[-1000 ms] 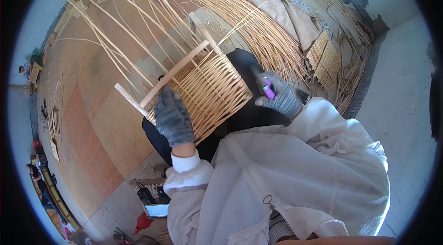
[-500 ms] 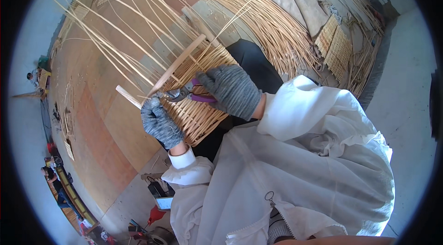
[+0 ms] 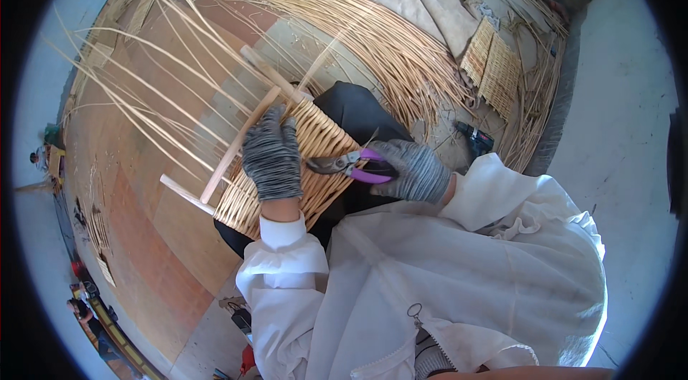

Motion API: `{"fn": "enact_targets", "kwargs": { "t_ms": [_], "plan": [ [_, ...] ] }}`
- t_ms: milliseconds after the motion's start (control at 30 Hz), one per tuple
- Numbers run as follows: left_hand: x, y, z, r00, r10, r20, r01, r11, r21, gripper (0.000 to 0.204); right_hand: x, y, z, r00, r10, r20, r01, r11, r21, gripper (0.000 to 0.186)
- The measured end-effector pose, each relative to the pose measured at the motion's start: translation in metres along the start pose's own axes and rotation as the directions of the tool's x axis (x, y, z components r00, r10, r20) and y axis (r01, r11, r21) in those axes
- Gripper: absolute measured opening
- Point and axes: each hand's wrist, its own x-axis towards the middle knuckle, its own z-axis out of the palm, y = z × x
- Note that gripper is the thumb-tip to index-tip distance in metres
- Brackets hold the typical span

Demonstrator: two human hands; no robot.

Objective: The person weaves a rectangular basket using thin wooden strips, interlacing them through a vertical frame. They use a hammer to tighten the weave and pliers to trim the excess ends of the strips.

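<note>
A half-woven wicker panel [image 3: 322,126] rests tilted across my lap, with a wooden bar [image 3: 231,154] along its far-left side. Long loose willow rods [image 3: 165,97] fan out beyond that bar. My left hand [image 3: 274,161], in a grey knit glove, lies over the weave with its fingers bent together close to the bar. Its fingertips are hidden. My right hand [image 3: 414,169], gloved too, is closed round the purple handles of pruning shears [image 3: 351,164]. Their blades point left above the panel, toward my left hand, apart from it.
A broad bundle of willow rods [image 3: 387,58] lies on the floor ahead. Beside it are small woven mats [image 3: 494,68] and a cordless drill [image 3: 474,139]. A phone-like black object [image 3: 242,319] is low on the left. Another person [image 3: 89,319] is at the far left edge.
My left hand has moved right and up along the bar, onto the weave. My right hand has drawn the shears back to the right, away from the bar. The view has shifted, revealing the drill.
</note>
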Motion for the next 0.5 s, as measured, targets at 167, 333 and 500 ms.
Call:
{"fn": "enact_targets", "kwargs": {
  "t_ms": [167,333,500],
  "plan": [
    [-0.006,0.001,0.013,0.946,-0.269,-0.181,0.128,0.823,-0.554,0.023,0.016,0.009,-0.013,0.976,-0.121,-0.179,0.088,0.979,-0.183,0.064],
    [-0.024,-0.002,-0.005,0.856,-0.464,-0.226,0.205,0.707,-0.676,0.012,0.064,-0.007,-0.023,0.945,-0.252,-0.21,0.186,0.939,-0.291,0.065],
    [-0.029,0.002,-0.009,0.868,-0.459,-0.187,0.207,0.678,-0.706,0.005,0.081,-0.01,-0.019,0.984,-0.157,-0.085,0.134,0.964,-0.229,0.052]
  ]
}}
